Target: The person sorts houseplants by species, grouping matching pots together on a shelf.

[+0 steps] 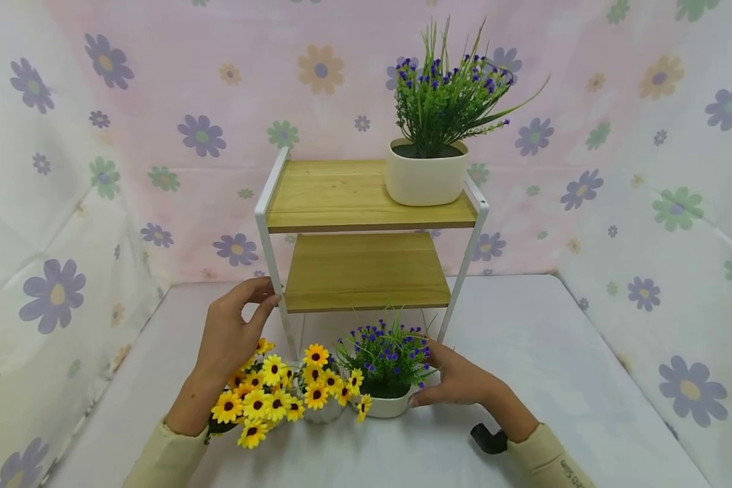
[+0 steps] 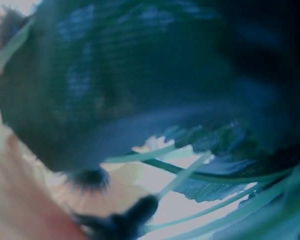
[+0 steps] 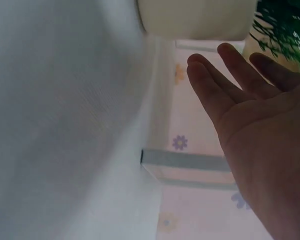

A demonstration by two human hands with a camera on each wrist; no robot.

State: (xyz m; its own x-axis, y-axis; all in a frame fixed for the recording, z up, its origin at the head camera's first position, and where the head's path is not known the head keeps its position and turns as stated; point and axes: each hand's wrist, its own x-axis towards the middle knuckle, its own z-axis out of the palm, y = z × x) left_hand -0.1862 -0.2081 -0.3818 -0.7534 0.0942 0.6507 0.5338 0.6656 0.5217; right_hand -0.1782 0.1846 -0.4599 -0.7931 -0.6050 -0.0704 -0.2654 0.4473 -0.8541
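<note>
A two-tier shelf rack (image 1: 335,196) with wooden boards and a white frame stands in the middle of the head view. My left hand (image 1: 228,332) holds its left front post (image 1: 271,261) between thumb and fingers. Just in front of the rack is a white pot (image 1: 389,408) of purple flowers (image 1: 390,349). Beside its right side is my right hand (image 1: 460,379); in the right wrist view the fingers are extended, a little apart from the pot (image 3: 197,19). Yellow flowers (image 1: 268,400) partly cover my left wrist, and blurred dark leaves (image 2: 115,75) fill most of the left wrist view.
On the top board's right side sits a larger white pot (image 1: 427,179) with tall grass and purple flowers. Another bunch of yellow flowers (image 1: 317,376) stands in a pot left of the small purple one. A flower-patterned cloth (image 1: 366,81) hangs behind and at both sides.
</note>
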